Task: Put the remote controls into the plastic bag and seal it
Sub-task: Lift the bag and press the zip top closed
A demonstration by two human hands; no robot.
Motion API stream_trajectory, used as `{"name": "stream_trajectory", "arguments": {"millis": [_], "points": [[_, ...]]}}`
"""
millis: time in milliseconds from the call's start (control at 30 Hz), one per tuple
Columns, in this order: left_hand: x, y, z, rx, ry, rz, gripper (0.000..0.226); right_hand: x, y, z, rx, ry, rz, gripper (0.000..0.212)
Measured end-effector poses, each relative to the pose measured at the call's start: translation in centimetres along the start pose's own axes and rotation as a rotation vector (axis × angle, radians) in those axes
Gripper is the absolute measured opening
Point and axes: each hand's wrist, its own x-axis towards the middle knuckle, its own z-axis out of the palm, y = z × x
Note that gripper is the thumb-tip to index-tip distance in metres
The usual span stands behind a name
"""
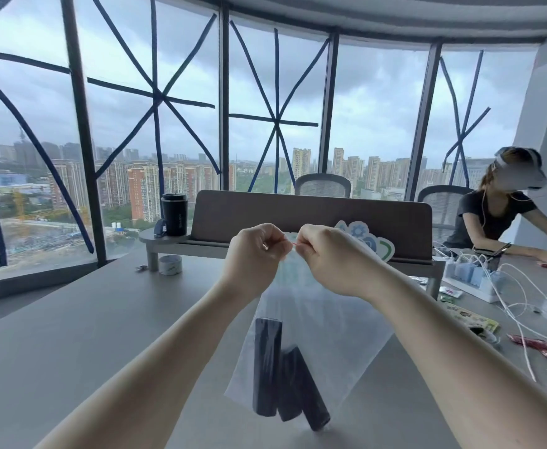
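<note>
Remotes [285, 380] are in, so just zip it: left hand [255, 251] and right hand [327, 254] both pinch the bag [330, 325] top shut; slide fingers outward, pressing firmly.

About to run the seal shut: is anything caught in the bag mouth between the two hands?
Nothing visible. The left hand and right hand pinch the top edge of the clear plastic bag, held up above the table; the three dark remote controls hang at its bottom, well below the mouth.
</note>
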Motion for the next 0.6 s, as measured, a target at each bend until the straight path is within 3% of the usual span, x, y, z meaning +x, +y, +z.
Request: {"name": "stream_trajectory", "arguments": {"millis": [233,600], "points": [[0.2,-1.5,-0.4,-0.013,0.166,0.000,0.013,-0.9,-0.1,0.2,-0.271,0.005,-0.055,0.026],[1.3,-4.3,-4.3,-0.010,0.386,-0.034,0.009,-1.9,1.9,0.6,-0.362,0.006,-0.117,0.028]]}}
